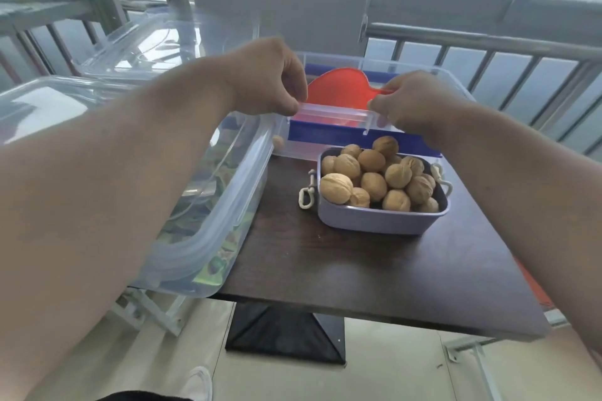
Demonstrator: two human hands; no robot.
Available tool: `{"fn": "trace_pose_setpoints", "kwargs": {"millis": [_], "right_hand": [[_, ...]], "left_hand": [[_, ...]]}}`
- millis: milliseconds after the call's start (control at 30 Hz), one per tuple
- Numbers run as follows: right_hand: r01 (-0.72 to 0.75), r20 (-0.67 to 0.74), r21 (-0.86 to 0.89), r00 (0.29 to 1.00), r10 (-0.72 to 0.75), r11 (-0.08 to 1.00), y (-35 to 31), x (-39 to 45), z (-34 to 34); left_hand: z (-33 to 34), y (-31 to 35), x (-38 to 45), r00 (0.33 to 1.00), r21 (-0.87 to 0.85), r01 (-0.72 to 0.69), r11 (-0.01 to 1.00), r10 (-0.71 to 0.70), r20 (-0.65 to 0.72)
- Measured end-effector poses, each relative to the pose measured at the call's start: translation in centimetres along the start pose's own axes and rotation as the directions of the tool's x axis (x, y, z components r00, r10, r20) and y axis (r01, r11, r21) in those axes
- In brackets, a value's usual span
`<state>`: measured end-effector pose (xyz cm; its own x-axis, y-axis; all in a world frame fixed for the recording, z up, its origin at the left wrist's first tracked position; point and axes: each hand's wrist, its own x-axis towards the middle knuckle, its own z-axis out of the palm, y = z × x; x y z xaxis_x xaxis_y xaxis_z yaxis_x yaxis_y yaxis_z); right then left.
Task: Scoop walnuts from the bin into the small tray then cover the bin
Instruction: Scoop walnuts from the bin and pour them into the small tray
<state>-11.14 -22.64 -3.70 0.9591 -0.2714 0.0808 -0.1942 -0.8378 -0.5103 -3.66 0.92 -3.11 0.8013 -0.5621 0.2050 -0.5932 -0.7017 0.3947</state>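
The scooping looks finished: the small tray sits on the dark bench heaped with walnuts, and what is left, by my judgement, is securing the cover on the bin. A clear lid seems to lie over the bin already, with a red scoop showing through it. The left hand and the right hand each pinch an end of the clear latch on the bin's near edge — fingers closed narrowly on it, thumbs at the front. Through the bin's wall I see one stray walnut low at the left; the rest of its contents are hidden. A second clear bin stands to the left — what fills it is blurred and greenish.
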Motion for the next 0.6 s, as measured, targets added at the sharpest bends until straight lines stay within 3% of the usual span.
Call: {"fn": "trace_pose_setpoints", "kwargs": {"millis": [67,200,300,467,600], "right_hand": [[0.0,0.046,-0.03,0.999,0.002,1.0,-0.6,0.6,-0.1],[0.043,0.097,0.07,0.994,-0.05,0.997,-1.8,2.2,0.1],[0.067,0.166,-0.009,0.984,-0.065,0.998,-2.4,3.8,-0.1],[-0.188,0.41,0.239,0.909,0.077,0.953,-2.6,7.1,-1.2],[-0.288,0.476,0.365,0.875,0.089,0.885,-2.7,8.5,-0.8]], "left_hand": [[-0.1,-0.1,0.0,1.0,-0.016,0.016,1.0,-0.016,-0.012],[-0.4,-0.6,0.1,0.999,-0.045,0.037,0.998,-0.038,-0.014],[-0.6,-0.7,0.1,0.999,-0.048,0.036,0.998,-0.036,-0.008],[-0.5,-0.7,0.2,0.999,-0.056,0.051,0.997,-0.051,-0.013],[-0.4,-1.0,0.4,0.998,-0.066,0.055,0.996,-0.057,-0.024]]}}
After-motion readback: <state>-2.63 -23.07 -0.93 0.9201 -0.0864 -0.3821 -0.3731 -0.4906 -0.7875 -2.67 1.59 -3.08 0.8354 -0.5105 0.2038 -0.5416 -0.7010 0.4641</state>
